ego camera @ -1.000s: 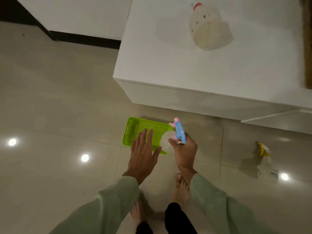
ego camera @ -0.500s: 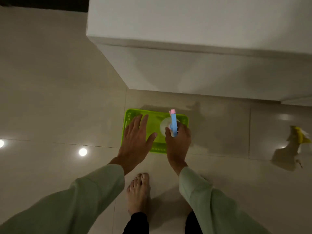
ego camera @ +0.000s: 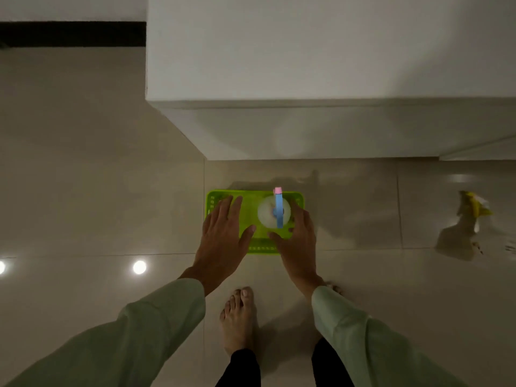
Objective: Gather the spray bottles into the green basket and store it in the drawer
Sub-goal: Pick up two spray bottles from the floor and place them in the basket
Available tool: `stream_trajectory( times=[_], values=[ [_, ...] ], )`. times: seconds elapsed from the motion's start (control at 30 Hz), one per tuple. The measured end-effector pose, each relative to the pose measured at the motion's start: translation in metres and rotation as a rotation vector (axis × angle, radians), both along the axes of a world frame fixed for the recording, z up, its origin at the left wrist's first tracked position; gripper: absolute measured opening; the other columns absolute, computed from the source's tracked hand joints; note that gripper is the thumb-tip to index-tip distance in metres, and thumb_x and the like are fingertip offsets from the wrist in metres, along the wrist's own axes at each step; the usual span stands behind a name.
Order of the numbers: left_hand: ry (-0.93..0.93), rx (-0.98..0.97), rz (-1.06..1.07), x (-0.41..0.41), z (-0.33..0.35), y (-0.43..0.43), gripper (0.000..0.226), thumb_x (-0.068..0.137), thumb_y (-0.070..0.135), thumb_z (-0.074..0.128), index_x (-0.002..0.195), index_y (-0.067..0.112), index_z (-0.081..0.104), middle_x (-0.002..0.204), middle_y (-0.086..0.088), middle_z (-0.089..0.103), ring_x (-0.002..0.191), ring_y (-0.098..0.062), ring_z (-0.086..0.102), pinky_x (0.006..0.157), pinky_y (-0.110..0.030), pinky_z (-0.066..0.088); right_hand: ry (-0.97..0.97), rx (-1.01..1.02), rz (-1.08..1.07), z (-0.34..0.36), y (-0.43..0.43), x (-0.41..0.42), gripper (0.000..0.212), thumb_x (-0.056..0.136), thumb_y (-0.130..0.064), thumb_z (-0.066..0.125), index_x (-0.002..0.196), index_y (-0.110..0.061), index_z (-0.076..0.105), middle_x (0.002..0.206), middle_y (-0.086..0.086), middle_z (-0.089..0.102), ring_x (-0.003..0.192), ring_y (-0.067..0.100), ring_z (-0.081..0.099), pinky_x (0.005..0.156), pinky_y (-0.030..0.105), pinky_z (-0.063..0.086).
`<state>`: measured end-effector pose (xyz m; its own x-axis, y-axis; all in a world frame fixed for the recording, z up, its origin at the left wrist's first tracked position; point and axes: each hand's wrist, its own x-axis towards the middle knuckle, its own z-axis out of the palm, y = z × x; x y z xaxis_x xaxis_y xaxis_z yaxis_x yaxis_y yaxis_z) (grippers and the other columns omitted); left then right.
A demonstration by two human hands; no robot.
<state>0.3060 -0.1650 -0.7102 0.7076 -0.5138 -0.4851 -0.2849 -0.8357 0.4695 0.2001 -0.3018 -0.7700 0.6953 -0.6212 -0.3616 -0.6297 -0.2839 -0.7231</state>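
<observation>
Looking straight down, I see the green basket [ego camera: 255, 248] on the tiled floor [ego camera: 83, 191] under both my hands, just in front of the white cabinet [ego camera: 307, 65]. My left hand [ego camera: 223, 236] is spread flat, fingers apart and pointing away from me, over the basket's left half; I cannot tell whether the palm touches the rim or hangs just above it. My right hand [ego camera: 298, 241] is loose and unclenched over the basket's right side, fingers splayed, gripping nothing.

Between my two hands, closer to the right one, the white spray bottle [ego camera: 268, 216] with the blue trigger head and pink nozzle tip stands upright inside the basket, seen from the top. My right thumb lies just beside its base; whether it touches the bottle I cannot tell.

Well off to the right of my right hand, a second spray bottle with a yellow head [ego camera: 463, 227] lies on the floor, tilted and blurred, apart from the basket.

Nearer to me than the hands, my bare foot [ego camera: 238, 319] rests on the tile between my pale green sleeves [ego camera: 156, 331].
</observation>
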Motion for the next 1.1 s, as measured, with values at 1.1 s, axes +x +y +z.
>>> stream_trajectory(
  times=[1.1],
  values=[
    [0.073,-0.098,-0.499,-0.249,0.046,-0.459,0.061,0.099,0.041,0.043,0.152,0.018,0.023,0.159,-0.006,0.026,0.148,-0.021,0.022,0.121,-0.038,0.018,0.375,-0.047,-0.418,0.053,-0.450,-0.310,0.085,0.077,-0.049,0.076,0.146,-0.017,0.038,0.142,0.008,0.049,0.126,0.032,0.044,0.098,0.043,0.039]
  ],
)
